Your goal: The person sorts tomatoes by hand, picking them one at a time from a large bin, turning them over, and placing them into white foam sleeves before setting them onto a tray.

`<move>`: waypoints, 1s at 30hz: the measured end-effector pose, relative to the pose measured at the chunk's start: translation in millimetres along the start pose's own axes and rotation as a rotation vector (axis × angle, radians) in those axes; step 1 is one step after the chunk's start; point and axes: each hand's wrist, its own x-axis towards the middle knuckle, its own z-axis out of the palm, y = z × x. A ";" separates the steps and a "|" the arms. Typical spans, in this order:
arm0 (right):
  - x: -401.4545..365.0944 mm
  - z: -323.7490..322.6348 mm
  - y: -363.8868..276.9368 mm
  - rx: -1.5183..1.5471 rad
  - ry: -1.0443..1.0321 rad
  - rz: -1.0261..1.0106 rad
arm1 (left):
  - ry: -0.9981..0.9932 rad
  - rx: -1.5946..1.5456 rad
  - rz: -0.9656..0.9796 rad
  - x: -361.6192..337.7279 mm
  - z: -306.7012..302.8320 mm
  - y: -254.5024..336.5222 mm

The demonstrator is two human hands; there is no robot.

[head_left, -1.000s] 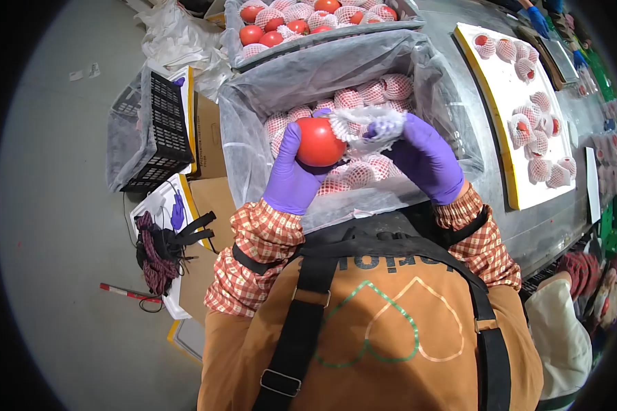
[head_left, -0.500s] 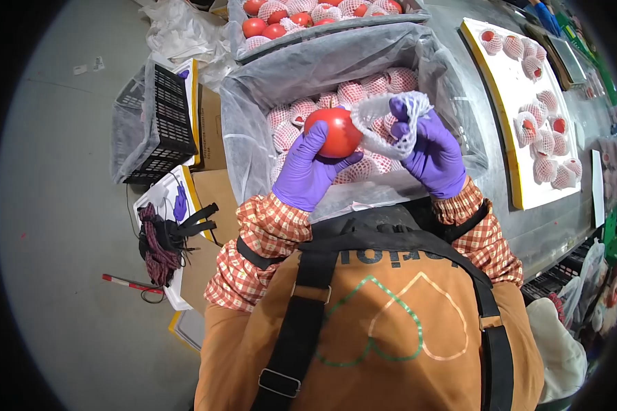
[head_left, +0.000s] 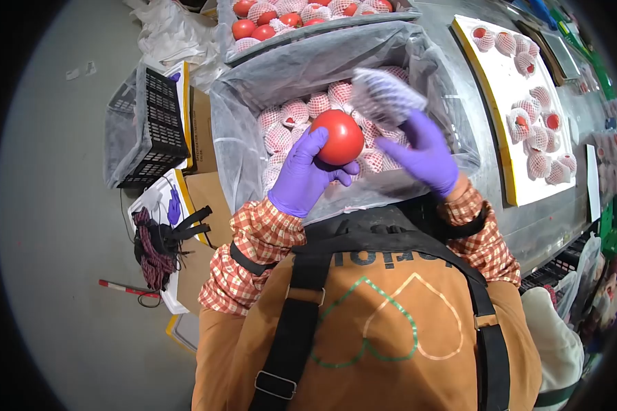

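My left hand (head_left: 305, 168), in a purple glove, is closed around the lower left side of a bare red tomato (head_left: 341, 138), above the crate. To its right my right hand (head_left: 426, 154), also purple-gloved, has a white foam net (head_left: 385, 97) at its fingers, blurred by motion. The right thumb stands apart from the fingers, whose tips the net hides. Below both hands, several net-wrapped tomatoes (head_left: 278, 139) fill the crate lined with grey sheeting (head_left: 236, 130).
Beyond the crate, another lined crate (head_left: 322, 31) holds bare and netted tomatoes. On the metal table at right lies a white board with a yellow edge (head_left: 490, 127), bearing several netted tomatoes. A black lined basket (head_left: 164, 127) stands at left near cardboard and a strap bundle (head_left: 154, 250).
The foam net has moved up and away from the tomato with my right hand, and the right thumb has spread. The tomato stays in my left hand. The whole view has shifted slightly.
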 end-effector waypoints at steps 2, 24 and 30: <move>-3.1 6.7 -4.4 -0.214 -0.176 0.014 | -0.039 0.023 -0.033 1.9 5.5 -1.1; -27.4 -22.1 -17.4 1.173 -0.179 0.453 | -0.184 1.142 0.247 29.8 48.0 2.8; -37.0 -40.8 -11.4 1.245 -0.152 0.484 | -0.342 1.240 0.306 43.1 51.0 -4.2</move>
